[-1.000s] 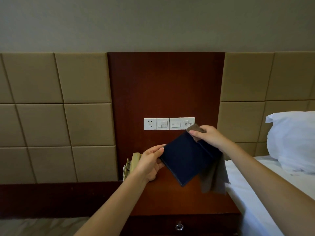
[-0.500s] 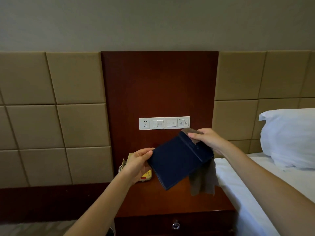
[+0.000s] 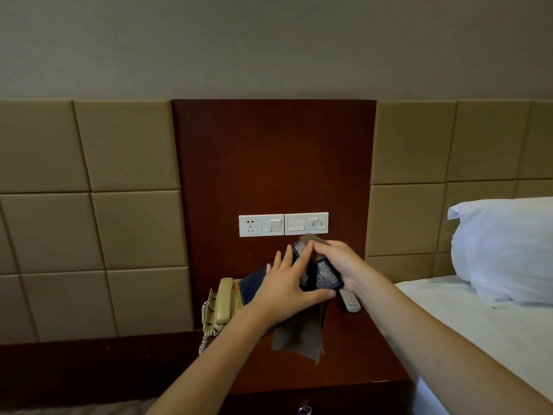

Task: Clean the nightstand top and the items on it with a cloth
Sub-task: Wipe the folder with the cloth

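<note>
A dark blue folder (image 3: 257, 284) is held up above the nightstand (image 3: 353, 360), folded partly open so that a shiny dark inner face (image 3: 327, 277) shows. My left hand (image 3: 287, 290) lies flat across the folder, fingers straight and spread, thumb stretched along its lower edge. At the folder's top right, my right hand (image 3: 338, 265) grips it together with a brown-grey cloth (image 3: 299, 339). The cloth hangs down below the folder, and a bit of it shows above my fingers.
A beige corded telephone (image 3: 221, 304) stands at the nightstand's left rear. A white remote (image 3: 350, 302) lies under my right wrist. White wall switches (image 3: 282, 224) sit on the wooden back panel. A white bed and pillow (image 3: 505, 250) adjoin on the right, and a drawer knob (image 3: 304, 410) is below.
The folder has dropped lower and folded inward. My left hand moved from its left corner onto its face. The view tilted down, showing the phone and remote.
</note>
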Action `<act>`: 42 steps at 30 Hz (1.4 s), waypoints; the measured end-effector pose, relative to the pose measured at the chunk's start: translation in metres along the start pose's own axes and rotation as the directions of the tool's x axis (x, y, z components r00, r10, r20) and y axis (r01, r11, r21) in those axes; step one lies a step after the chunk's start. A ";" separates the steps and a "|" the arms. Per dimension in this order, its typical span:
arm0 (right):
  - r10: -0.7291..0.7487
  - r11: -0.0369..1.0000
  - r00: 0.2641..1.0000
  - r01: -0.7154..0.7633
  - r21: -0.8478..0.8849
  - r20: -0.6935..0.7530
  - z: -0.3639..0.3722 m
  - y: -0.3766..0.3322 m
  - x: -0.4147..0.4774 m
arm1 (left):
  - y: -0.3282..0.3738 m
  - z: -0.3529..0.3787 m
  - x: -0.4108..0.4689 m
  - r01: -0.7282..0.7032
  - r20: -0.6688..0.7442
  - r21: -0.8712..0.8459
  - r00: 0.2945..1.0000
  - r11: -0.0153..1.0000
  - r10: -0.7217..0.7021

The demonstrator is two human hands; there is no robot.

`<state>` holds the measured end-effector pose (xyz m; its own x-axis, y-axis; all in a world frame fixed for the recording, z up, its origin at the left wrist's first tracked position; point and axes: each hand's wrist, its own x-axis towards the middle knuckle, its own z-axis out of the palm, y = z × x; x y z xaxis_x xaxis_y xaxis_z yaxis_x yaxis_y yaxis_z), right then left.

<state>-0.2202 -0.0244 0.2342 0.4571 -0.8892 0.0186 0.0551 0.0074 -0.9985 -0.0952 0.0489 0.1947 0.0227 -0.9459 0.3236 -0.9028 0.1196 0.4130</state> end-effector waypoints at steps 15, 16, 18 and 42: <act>-0.235 0.971 0.955 0.240 -0.006 0.180 0.076 0.014 -0.020 | -0.006 -0.045 -0.004 0.098 0.057 -0.986 0.958 0.135 -0.281; -0.276 0.954 0.945 0.291 -0.070 0.176 0.079 0.015 -0.019 | -0.007 -0.047 -0.004 0.116 0.097 -0.992 0.947 0.043 -0.307; -0.353 0.902 0.922 0.380 -0.206 0.157 0.083 0.015 -0.018 | -0.009 -0.051 -0.004 0.172 0.171 -0.985 0.935 -0.023 -0.310; -0.612 0.525 0.748 0.626 -0.577 0.255 0.097 0.075 -0.028 | -0.029 -0.044 -0.016 0.027 0.061 -0.994 0.938 -0.105 -0.341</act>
<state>-0.1433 0.0454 0.1641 0.5346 -0.5535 0.6387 -0.1974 -0.8166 -0.5424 -0.0508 0.0738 0.2150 0.3033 -0.9465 0.1103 0.5219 0.2618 0.8118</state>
